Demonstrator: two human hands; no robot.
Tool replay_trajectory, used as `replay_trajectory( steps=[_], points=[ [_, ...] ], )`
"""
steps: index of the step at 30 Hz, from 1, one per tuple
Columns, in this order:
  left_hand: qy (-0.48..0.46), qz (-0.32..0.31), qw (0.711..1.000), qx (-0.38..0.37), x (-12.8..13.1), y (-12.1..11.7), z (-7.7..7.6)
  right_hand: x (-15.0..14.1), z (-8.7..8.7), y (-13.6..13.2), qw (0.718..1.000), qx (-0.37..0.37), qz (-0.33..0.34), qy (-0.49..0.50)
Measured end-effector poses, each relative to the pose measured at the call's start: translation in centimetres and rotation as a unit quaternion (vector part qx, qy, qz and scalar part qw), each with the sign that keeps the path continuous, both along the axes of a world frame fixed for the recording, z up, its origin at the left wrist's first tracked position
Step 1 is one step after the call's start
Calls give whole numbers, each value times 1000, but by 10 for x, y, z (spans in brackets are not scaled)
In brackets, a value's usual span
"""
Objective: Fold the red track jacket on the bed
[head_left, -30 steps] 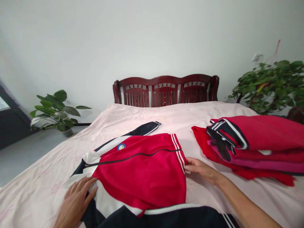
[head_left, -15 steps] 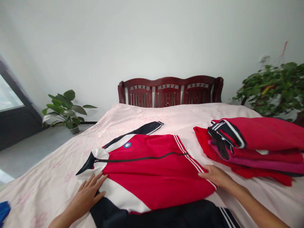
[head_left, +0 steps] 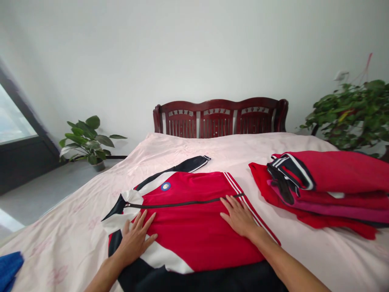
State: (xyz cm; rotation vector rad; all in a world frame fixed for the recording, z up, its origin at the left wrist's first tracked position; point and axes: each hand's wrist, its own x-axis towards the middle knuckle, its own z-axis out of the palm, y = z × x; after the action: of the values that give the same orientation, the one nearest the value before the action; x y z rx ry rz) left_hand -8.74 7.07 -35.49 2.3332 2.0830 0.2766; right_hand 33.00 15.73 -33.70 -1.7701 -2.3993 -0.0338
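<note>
A zip-up track jacket (head_left: 188, 231) in red, white and navy lies spread front-up on the bed, its collar to the left and its striped hem to the right. The zip is closed and a round blue badge (head_left: 165, 186) sits on the chest. My left hand (head_left: 136, 235) rests with spread fingers on the white and red part near the collar. Flat on the red cloth by the hem and zip is my right hand (head_left: 238, 217), fingers apart. One navy sleeve (head_left: 188, 164) stretches away toward the headboard; the nearer sleeve is partly hidden by my right arm.
A stack of folded red and pink clothes (head_left: 343, 174) lies on the right of the bed. Blue cloth (head_left: 10, 267) shows at the lower left. A pink bedsheet (head_left: 225, 150) reaches the dark wooden headboard (head_left: 215, 117). Potted plants (head_left: 88, 138) stand beyond the bed on both sides.
My right hand has let go of the hem edge and moved left and up onto the jacket front. My left hand has slid right, further onto the chest. The view has shifted slightly.
</note>
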Motion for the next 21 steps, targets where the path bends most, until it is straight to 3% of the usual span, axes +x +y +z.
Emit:
replay_trajectory(
  steps=[2,7,12,14,17,21],
  points=[
    [43,11,999,-11,-12,-10,-6,27,-6,7,998,-21,-50,-32],
    [97,22,995,-10,-38,-28,-10,65,4,1,985,-59,-145,-77],
    [88,-39,995,10,-50,-47,-10,80,1,-36,995,-63,-66,-33],
    [81,-67,994,-1,-56,-57,-5,88,7,-57,998,-34,-55,-8],
    [78,-113,990,-14,-69,-73,3,91,25,-102,997,30,5,68],
    [62,-150,987,-15,-85,-92,8,84,38,-171,988,-4,126,94]
  ],
)
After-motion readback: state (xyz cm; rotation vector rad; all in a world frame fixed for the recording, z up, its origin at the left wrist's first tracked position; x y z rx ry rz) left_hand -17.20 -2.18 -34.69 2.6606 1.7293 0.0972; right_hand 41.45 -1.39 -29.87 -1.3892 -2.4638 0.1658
